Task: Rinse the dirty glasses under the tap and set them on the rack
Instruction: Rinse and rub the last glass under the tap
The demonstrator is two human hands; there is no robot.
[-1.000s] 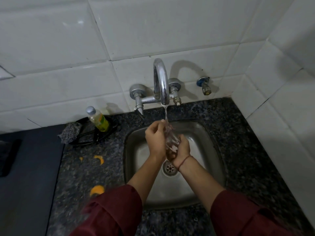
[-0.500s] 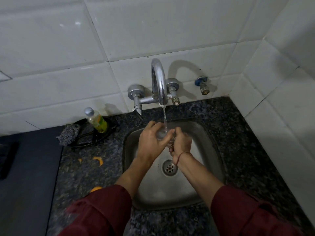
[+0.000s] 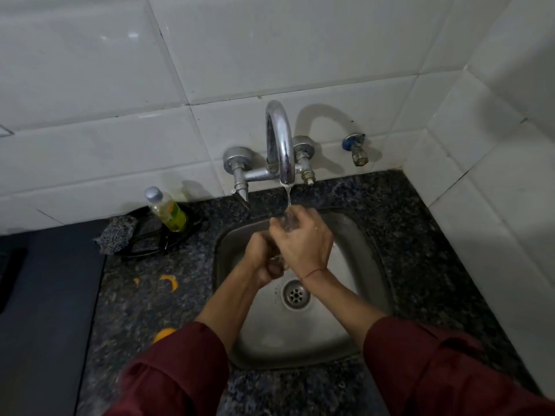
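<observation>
Here, left hand and right hand, fingers curled round glass, under running tap

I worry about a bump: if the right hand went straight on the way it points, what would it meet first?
Likely the tap spout, just beyond the right hand and the glass it holds. Depth is unclear; it might pass beneath to the tiled wall.
</observation>
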